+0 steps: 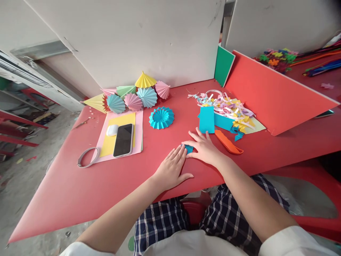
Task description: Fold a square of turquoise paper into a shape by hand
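Observation:
A small piece of blue paper (189,149) lies on the red table (149,167) between my hands, partly covered by them. My left hand (172,169) rests flat, its fingertips on the paper's left edge and its thumb held out. My right hand (204,146) has its fingers spread around the paper's right side, touching it. Just beyond the right hand are a blue paper rectangle (206,120) and an orange toothed plastic tool (228,142). A pleated blue paper ring (161,118) sits farther off, left of the hands.
Several pleated paper cones (147,96) stand along the back panel. A phone (123,140) and a white case (112,130) lie on stacked paper at left, beside a grey ring-shaped band (87,157). Paper scraps (226,106) are heaped before a leaning red board (277,92).

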Available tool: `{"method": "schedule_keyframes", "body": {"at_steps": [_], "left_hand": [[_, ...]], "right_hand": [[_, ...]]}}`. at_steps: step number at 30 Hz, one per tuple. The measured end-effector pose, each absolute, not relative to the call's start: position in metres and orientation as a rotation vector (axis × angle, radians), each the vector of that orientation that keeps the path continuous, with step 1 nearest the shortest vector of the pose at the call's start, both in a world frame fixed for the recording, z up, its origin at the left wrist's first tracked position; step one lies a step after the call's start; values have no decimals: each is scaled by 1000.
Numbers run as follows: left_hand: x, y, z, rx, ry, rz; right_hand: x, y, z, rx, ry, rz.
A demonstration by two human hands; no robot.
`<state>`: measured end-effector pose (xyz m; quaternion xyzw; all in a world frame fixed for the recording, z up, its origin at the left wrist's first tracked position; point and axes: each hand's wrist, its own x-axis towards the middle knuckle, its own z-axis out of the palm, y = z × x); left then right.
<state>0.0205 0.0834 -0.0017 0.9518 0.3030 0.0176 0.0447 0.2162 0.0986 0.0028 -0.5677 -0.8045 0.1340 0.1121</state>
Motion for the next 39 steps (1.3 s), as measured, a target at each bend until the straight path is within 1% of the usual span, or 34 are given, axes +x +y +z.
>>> {"method": "schedule_keyframes", "body": {"at_steps": [4,10,21,26,29,32,36,39], "left_hand": [[18,83,-4,2879,927,64],[18,83,-3,2869,916,61],[17,84,-3,2890,897,87],[18,85,-1,2866,901,61],[18,84,-2,2872,909,82],[19,81,-4,2875,911,115],[17,81,-5,2839,984,224],[10,90,-3,2839,909,340]], "right_hand": [[209,82,0,-1589,-2412,201],[212,59,-11,-1583,-2444,209],[220,58,-10,-1676,-2360,71],[229,64,-9,-1694,-2227,23],[230,68,-3,-1632,-2137,70],[224,72,4,-1509,-2164,189],[210,80,15,-1395,-2374,376],[203,88,23,-1399,-2514,461]]}}
